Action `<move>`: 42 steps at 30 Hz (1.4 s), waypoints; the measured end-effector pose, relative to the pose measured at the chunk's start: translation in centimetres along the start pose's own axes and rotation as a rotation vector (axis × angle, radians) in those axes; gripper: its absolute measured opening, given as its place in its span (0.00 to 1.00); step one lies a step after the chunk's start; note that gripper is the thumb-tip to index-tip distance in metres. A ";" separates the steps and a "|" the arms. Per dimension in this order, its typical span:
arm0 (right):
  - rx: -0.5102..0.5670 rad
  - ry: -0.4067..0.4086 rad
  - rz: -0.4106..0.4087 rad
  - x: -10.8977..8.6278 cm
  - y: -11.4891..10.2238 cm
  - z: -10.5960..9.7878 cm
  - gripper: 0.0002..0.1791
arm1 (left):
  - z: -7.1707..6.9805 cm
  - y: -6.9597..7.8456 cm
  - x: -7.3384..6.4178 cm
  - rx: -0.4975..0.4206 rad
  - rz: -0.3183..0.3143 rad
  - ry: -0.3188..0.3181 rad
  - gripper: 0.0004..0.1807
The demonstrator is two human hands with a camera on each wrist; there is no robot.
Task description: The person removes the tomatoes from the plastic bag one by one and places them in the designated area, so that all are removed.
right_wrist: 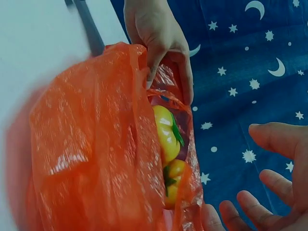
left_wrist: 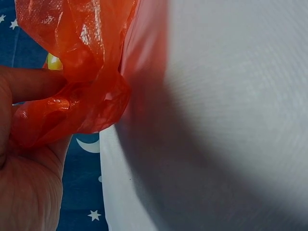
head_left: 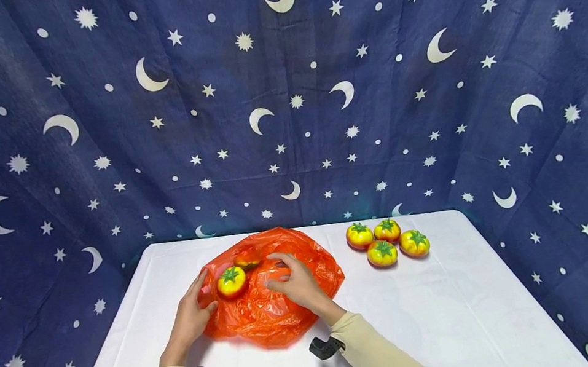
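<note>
A crinkled, see-through orange-red plastic bag (head_left: pixel 268 326) lies on the table with its mouth spread. My left hand (head_left: pixel 189 318) grips its left edge, and thin plastic is bunched between thumb and fingers in the left wrist view. Two glossy yellow-and-red tomatoes with green leafy tops sit in the bag: the front tomato (head_left: pixel 231 283) shows in its mouth, and the rear tomato (head_left: pixel 248 258) is partly covered by plastic. My right hand (head_left: pixel 300 283) hovers over the bag's right part with fingers spread and nothing held; the right wrist view shows those fingers (right_wrist: pixel 257 209) beside the opening.
Several more tomatoes (head_left: pixel 382 253) stand in a cluster at the back right of the white table (head_left: pixel 457 323). A dark blue curtain (head_left: pixel 286 42) with moons and stars hangs behind and at both sides. Black bands (head_left: pixel 327 348) are worn on both wrists.
</note>
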State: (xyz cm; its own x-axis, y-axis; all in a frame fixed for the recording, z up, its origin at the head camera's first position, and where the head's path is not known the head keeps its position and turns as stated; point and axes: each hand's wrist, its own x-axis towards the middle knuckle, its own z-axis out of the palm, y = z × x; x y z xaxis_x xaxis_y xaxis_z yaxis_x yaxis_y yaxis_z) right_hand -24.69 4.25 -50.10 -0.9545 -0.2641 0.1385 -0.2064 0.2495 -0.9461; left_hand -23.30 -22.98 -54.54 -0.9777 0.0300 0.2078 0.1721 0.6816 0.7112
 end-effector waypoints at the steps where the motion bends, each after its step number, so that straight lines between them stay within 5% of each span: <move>1: 0.009 -0.004 0.008 0.0 0.0 0.2 0.32 | 0.0 0.0 0.0 0.002 0.001 -0.001 0.47; 10: 0.021 -0.019 0.017 0.8 -0.1 1.9 0.32 | -0.1 0.1 0.0 -0.010 -0.019 -0.021 0.47; 20: -0.121 -0.006 0.056 2.4 0.2 3.3 0.32 | -0.1 0.1 0.0 -0.011 -0.026 -0.025 0.47; 29: -0.092 -0.040 0.105 3.4 0.7 4.5 0.33 | 0.0 0.1 0.0 -0.005 -0.044 -0.020 0.47; 42: -0.142 -0.049 0.053 4.4 1.4 6.8 0.33 | 0.0 0.3 -0.1 -0.014 -0.037 -0.017 0.48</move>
State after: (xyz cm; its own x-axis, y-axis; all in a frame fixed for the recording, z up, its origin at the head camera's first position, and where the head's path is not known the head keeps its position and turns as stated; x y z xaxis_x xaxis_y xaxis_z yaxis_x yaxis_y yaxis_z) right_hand -27.75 -2.93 -52.85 -0.9540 -0.2911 0.0721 -0.1879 0.3927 -0.9003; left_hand -23.17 -22.80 -54.34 -0.9854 0.0176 0.1692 0.1369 0.6718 0.7280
